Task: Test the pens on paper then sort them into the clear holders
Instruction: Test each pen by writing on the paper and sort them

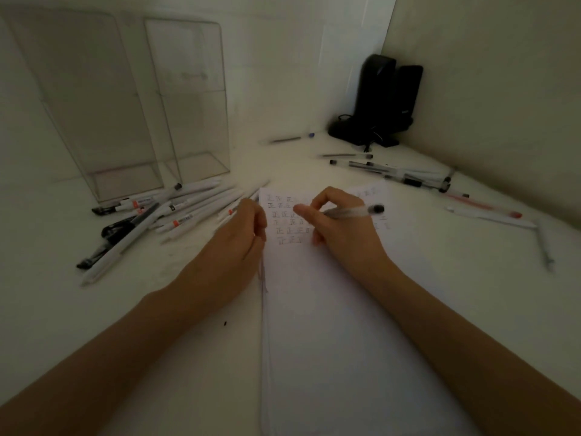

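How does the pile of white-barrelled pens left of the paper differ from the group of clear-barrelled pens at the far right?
The white-barrelled pens are opaque, some with orange labels, and lie beside the clear holders. The clear-barrelled pens are see-through with dark caps, near the black device. Both groups lie loose on the table, outside the holders.

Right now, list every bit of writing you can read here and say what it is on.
"正": handwritten again and again in rows on the paper, near its top, between the left hand and right hand.
White pens: orange and black labels, print too small to read.
Black device: marking too blurred.
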Motion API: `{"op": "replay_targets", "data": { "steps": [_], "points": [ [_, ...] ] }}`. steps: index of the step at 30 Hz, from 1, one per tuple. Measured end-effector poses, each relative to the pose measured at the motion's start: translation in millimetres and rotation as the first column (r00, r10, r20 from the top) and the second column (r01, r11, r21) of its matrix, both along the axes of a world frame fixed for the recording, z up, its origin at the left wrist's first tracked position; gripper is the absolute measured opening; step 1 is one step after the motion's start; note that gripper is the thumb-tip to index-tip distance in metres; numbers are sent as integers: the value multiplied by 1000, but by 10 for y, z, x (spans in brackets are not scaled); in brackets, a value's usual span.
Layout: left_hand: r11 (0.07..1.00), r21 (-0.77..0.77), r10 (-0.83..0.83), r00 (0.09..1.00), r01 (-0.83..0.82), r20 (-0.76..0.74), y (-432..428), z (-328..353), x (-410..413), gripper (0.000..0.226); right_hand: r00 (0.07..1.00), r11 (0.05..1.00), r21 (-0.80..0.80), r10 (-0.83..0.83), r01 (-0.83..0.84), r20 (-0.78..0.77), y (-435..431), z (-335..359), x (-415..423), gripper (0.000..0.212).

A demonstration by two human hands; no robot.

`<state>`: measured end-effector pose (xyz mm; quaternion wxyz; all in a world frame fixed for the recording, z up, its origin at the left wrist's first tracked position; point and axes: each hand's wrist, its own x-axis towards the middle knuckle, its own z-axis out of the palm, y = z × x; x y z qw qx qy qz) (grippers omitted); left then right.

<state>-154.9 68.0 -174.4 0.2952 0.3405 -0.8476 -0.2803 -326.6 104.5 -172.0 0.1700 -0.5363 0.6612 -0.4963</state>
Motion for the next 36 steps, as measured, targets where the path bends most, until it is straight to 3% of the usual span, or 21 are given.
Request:
{"op": "replay_targets", "data": {
  "steps": [1, 2, 5, 8, 11, 15, 21, 28, 33, 36],
  "points": [
    [1000, 15, 5, 1000, -5, -9, -12, 3, 2, 18, 999, 1000, -4, 31, -31, 19, -3, -4, -16, 9],
    [1000, 23, 7, 1000, -6, -24, -19, 7, 9, 18, 997, 998, -9, 65, -64, 38, -5, -7, -29, 12],
    [1000, -8, 15, 999, -16, -31, -61, -39, 32, 23, 980, 992, -57, 125, -117, 157, 12, 24, -58, 44],
    [999, 45, 12, 996, -8, -94, -65, -20, 27, 23, 936, 984, -143, 144, -102, 322, 28, 72, -33, 30],
    [983, 182, 43, 983, -11, -176, -43, 51, 8, 41, 915, 984, -164, 133, -75, 381, 29, 84, 16, 23],
    [955, 295, 47, 964, 33, -260, -16, 75, 3, 42, 859, 970, -244, 119, 8, 499, 18, 98, 54, 19],
    [951, 295, -2, 956, 93, -293, -11, 68, -8, 34, 865, 941, -308, 33, 142, 500, 25, 111, 30, 18],
    [948, 294, -22, 950, 118, -311, -15, 34, 0, 33, 885, 948, -307, 70, 84, 460, 36, 134, 25, 22],
    [979, 201, 21, 959, 39, -284, -36, 43, 9, 22, 766, 976, -217, 153, -18, 625, 23, 142, -38, 48],
    [976, 218, 69, 957, -6, -281, -41, 62, 15, 24, 644, 969, -171, 246, -179, 724, 22, 118, -4, 43]
  ]
}}
